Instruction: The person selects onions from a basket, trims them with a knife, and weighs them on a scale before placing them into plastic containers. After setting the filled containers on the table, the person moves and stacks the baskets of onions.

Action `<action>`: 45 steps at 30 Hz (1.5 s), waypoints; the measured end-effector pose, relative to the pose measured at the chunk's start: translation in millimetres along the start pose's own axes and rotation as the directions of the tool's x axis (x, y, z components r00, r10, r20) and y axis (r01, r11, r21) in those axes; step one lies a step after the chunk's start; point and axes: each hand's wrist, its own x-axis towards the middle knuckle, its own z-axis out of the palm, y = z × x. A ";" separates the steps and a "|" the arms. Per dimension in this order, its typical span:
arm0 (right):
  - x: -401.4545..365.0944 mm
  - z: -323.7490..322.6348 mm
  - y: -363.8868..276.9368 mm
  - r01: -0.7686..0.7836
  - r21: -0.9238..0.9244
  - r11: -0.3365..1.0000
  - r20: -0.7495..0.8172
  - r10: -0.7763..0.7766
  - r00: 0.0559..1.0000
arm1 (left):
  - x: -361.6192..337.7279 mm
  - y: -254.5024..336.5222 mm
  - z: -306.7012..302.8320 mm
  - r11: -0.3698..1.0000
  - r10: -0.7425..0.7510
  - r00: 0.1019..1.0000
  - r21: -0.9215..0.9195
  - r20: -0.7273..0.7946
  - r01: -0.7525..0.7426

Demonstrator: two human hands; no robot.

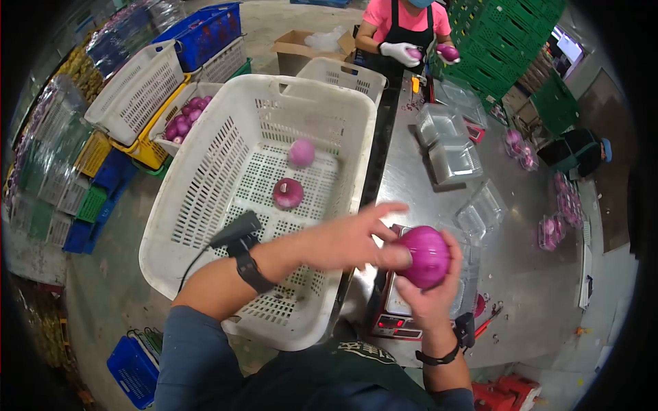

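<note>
A peeled, glossy red onion point(428, 256) sits in my right hand point(433, 300), whose fingers and thumb wrap it from below and the right side. My left hand point(353, 240) reaches across from the left with fingers spread, its thumb overlapping the onion's near-left side. Beneath both hands stands a scale point(399, 327) with red lit digits, its top partly hidden. To the left, a large white slotted basket point(257, 335) contains a paler onion point(301, 153) and a darker onion point(288, 193).
Clear plastic boxes point(456, 161) and an opened clamshell point(482, 209) lie on the metal table point(534, 274). A red-handled tool point(489, 320) rests near its front. Across the table, a gloved person point(404, 31) holds onions. Stacked crates point(137, 96) stand at left.
</note>
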 end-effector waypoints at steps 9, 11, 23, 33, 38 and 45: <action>-60.8 -107.3 56.9 -0.342 0.001 0.940 -0.320 0.324 0.890 | 18.7 -204.4 -205.0 0.866 -0.176 0.463 0.088 -0.869 0.493; -71.6 -115.1 61.7 -0.400 -0.203 0.894 -0.345 0.317 0.883 | 28.4 -264.5 -219.7 0.879 -0.192 0.493 0.075 -0.848 0.471; -72.1 -129.2 89.9 -0.319 -0.661 0.679 -0.287 0.164 0.944 | 46.7 -283.9 -199.9 0.942 -0.292 0.542 -0.140 -0.788 0.304; -86.9 -170.5 90.6 -0.414 -0.170 0.894 -0.524 0.273 0.806 | -45.6 -95.8 -167.6 0.918 -0.037 0.809 -0.340 -0.587 -0.205; -78.6 -161.6 88.5 -0.377 -0.417 0.827 -0.339 0.244 0.909 | -81.2 -51.6 -81.7 0.877 0.086 0.895 -0.393 -0.438 -0.277; -56.5 -139.7 88.2 -0.321 -0.614 0.721 -0.130 0.309 0.942 | -72.9 -34.0 80.6 0.882 0.188 0.847 -0.294 -0.497 -0.369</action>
